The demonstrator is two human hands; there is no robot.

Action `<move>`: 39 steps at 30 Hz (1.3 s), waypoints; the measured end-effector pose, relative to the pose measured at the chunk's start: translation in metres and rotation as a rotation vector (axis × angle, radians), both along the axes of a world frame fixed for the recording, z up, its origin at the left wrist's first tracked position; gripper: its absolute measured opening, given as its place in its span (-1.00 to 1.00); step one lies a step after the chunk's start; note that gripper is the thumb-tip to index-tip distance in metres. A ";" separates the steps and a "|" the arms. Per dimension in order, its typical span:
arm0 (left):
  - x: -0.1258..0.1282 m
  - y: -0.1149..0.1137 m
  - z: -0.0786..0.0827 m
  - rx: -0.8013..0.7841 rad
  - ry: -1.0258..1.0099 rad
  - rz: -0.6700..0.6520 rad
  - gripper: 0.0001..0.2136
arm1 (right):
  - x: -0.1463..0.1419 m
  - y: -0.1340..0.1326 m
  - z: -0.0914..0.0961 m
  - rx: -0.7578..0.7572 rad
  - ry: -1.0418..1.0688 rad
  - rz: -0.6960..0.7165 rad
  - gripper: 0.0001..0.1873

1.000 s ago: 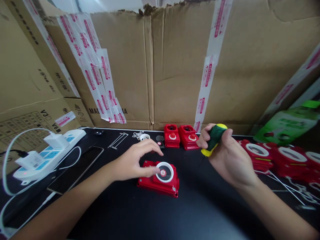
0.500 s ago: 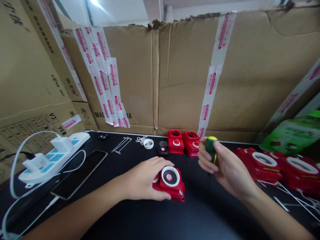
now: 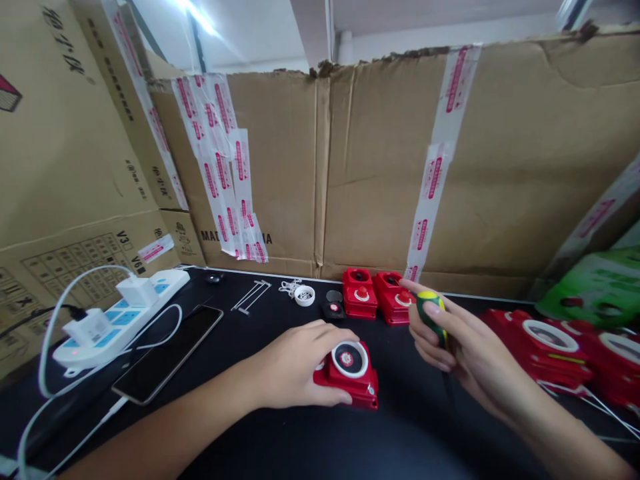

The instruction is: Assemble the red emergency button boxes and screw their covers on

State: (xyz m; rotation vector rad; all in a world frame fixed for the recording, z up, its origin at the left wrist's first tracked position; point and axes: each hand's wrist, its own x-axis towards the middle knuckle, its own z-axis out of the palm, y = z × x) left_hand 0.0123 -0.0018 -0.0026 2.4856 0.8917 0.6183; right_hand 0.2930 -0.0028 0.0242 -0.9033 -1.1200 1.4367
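In the head view, a smooth black tabletop (image 3: 285, 443) spreads below a tall brown cardboard wall (image 3: 375, 180), whose torn upper edge leaves a pale ceiling (image 3: 250, 40) and a bright light showing above. Strips of clear tape printed in red (image 3: 433, 177) run down the cardboard.

Near the middle of the table, a red box-shaped device with a round white ring (image 3: 363, 393) lies under the left hand (image 3: 300, 363), which is closed around it, thumb along its near side. The right hand (image 3: 465, 333), raised just beside it, holds a green-and-yellow screwdriver handle (image 3: 431, 319), index finger extended; the shaft is blurred.

Behind, two red devices with round knobs (image 3: 360, 303) stand by the cardboard. At the left lie a white power strip with blue sockets (image 3: 175, 281) and a black flat phone (image 3: 167, 353); at the right, more red ringed devices (image 3: 535, 360) sit near a green plastic container (image 3: 595, 287).
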 end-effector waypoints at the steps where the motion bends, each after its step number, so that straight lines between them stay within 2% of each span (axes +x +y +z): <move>1: 0.000 0.001 0.000 0.004 -0.004 -0.001 -0.30 | 0.000 0.001 0.001 0.010 0.006 -0.005 -0.53; 3: 0.000 0.003 -0.002 0.023 -0.009 -0.012 -0.34 | 0.000 0.002 0.001 0.039 0.021 -0.028 -0.68; 5: -0.001 0.004 -0.003 0.048 -0.016 -0.032 -0.40 | 0.001 0.004 -0.001 0.084 0.024 -0.080 -0.73; 8: -0.002 0.005 -0.005 0.072 -0.039 -0.056 -0.46 | 0.006 0.007 -0.006 0.175 -0.040 -0.218 -0.68; 12: -0.002 0.005 -0.005 0.073 -0.067 -0.063 -0.48 | 0.016 0.010 -0.012 0.280 -0.228 -0.415 -0.59; 16: -0.003 0.006 -0.006 0.101 -0.090 -0.072 -0.51 | 0.016 0.008 -0.011 0.259 -0.212 -0.457 -0.57; 21: -0.004 0.007 -0.010 0.164 -0.092 -0.084 -0.55 | 0.006 0.003 -0.002 0.243 -0.074 -0.450 -0.54; 26: -0.007 0.008 -0.009 0.197 -0.057 -0.088 -0.59 | 0.002 -0.001 0.004 0.353 -0.022 -0.453 -0.60; 34: -0.007 0.008 -0.009 0.225 -0.003 -0.098 -0.60 | -0.003 -0.014 0.002 0.442 -0.126 -0.224 -0.56; 39: -0.007 0.007 -0.009 0.230 0.017 -0.091 -0.59 | -0.010 -0.020 -0.002 0.461 -0.159 -0.129 -0.66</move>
